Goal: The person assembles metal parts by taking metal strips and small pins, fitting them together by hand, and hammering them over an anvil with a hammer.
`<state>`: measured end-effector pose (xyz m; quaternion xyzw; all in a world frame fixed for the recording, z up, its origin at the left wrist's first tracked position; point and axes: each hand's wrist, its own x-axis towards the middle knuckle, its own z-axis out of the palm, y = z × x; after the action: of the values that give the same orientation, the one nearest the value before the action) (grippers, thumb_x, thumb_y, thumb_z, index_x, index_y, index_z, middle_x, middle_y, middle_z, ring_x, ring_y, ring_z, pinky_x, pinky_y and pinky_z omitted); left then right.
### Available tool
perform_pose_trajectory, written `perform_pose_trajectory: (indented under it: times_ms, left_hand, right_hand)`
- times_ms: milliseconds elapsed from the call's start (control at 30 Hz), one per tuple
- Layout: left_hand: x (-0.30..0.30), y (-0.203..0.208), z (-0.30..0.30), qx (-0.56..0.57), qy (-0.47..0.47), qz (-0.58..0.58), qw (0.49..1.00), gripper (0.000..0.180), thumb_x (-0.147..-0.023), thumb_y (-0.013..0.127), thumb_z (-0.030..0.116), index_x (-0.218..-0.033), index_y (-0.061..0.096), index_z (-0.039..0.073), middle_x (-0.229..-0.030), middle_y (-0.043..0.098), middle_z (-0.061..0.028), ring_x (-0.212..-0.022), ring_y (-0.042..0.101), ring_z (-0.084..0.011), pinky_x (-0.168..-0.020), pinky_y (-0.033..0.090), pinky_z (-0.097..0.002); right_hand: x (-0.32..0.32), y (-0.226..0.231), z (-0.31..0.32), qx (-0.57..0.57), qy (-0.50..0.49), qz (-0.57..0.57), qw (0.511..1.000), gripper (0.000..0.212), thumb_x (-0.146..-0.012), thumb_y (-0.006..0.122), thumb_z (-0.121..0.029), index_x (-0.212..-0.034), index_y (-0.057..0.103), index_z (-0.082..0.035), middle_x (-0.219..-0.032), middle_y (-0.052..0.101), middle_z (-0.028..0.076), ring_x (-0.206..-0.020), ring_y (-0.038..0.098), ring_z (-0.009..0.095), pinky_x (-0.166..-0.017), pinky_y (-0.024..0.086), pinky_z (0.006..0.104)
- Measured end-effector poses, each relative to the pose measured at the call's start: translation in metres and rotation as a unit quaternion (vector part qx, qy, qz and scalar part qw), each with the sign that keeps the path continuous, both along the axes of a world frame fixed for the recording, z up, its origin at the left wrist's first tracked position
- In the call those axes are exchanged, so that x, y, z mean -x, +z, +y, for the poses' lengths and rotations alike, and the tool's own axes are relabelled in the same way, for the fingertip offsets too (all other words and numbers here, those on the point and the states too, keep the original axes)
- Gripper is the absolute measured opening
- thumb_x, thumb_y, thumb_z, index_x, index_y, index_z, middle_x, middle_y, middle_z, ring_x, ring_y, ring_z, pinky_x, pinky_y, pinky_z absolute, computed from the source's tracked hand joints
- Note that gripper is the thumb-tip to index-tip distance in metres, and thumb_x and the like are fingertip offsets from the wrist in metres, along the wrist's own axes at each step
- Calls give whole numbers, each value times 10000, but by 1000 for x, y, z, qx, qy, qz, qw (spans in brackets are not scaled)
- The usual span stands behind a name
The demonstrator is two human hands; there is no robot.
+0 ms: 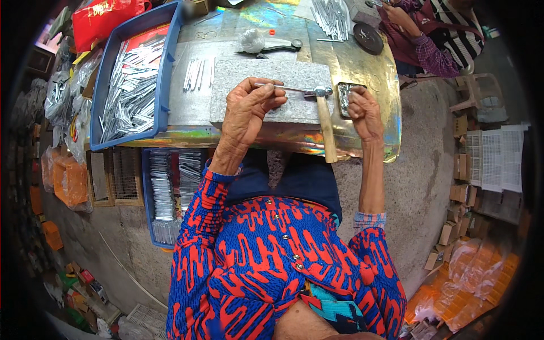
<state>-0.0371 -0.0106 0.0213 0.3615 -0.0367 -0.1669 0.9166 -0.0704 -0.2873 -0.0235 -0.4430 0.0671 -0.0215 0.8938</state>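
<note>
My left hand (253, 102) pinches a slim metal rod (292, 88) above the grey stone block (266, 73). The rod's far end overlaps the head of a hammer, so I cannot tell whether they touch. That hammer rests on the block, its wooden handle (327, 127) reaching past the table's near edge. My right hand (364, 111) has its fingers curled together over a small dark tray (344, 113) of tiny shiny pieces; what they hold, if anything, is hidden. Several flat metal strips (198, 75) lie left of the block.
A blue bin (164, 85) heaped with metal pieces stands at the left. Beyond the block lie black-handled pliers (272, 50), and farther right a bundle of metal strips (330, 20) and a round black disc (368, 37). Another person's hand (399, 20) works at the far right.
</note>
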Motion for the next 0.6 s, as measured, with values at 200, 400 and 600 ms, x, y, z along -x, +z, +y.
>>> perform_pose_trajectory:
  times_ms: [200, 400, 600]
  left_hand:
    - [5, -2, -8, 22, -12, 32, 999, 110, -813, 548, -6, -909, 527, -55, -858, 608, -179, -766, 633, -220, -720, 548, -291]
    - [22, -5, -11, -32, -84, -5, 996, 132, -806, 574, 4, -914, 522, -50, -794, 619, -140, -708, 626, -169, -628, 524, -229]
    - [24, -2, -3, -122, -85, -17, 989, 220, -782, 615, 10, -978, 519, -19, -796, 631, -77, -711, 606, -110, -590, 477, -187]
  right_hand:
    - [15, 53, 89, 47, 64, -23, 997, 127, -821, 574, -31, -932, 563, 30, -705, 548, 35, -531, 467, 46, -442, 368, 166]
    - [9, 65, 112, 47, 51, -55, 996, 136, -818, 591, -55, -922, 571, 30, -716, 568, 38, -558, 502, 57, -461, 397, 176]
    - [3, 65, 116, 93, 104, -49, 989, 149, -808, 587, -45, -929, 583, 42, -698, 571, 25, -569, 502, 49, -488, 407, 178]
